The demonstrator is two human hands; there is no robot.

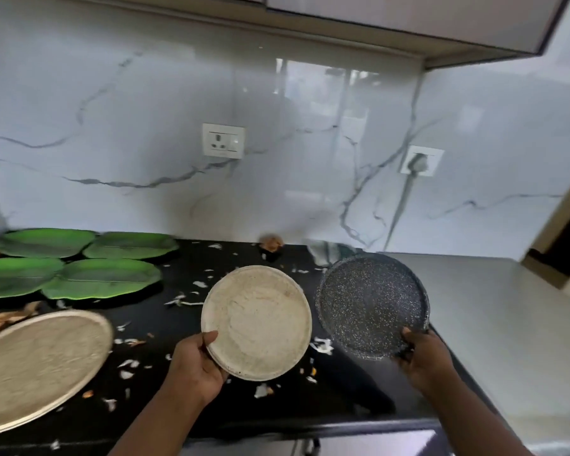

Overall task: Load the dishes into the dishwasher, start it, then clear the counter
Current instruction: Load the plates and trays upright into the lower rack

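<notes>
Gripping round plates: left hand [196,366] cream plate [256,322], right hand [425,358] speckled plate [372,302].

**Free room and obstacles on the counter**

Four green leaf-shaped plates [76,263] are filling the back left of the black counter [231,258], lying close to one another. A large beige plate [37,366] is taking the front left corner. White peel scraps [191,302] are lying scattered over the middle, flat and low. The left hand [195,366] is holding a small beige plate [256,322] over the centre, and the right hand [425,360] is holding a dark speckled plate [372,306] just beside it; a narrow gap is staying open between the two plates. To the right, the pale grey counter [494,307] is giving open room. Behind, the wall is carrying a socket [223,140] and a plug with cable [417,163].
</notes>
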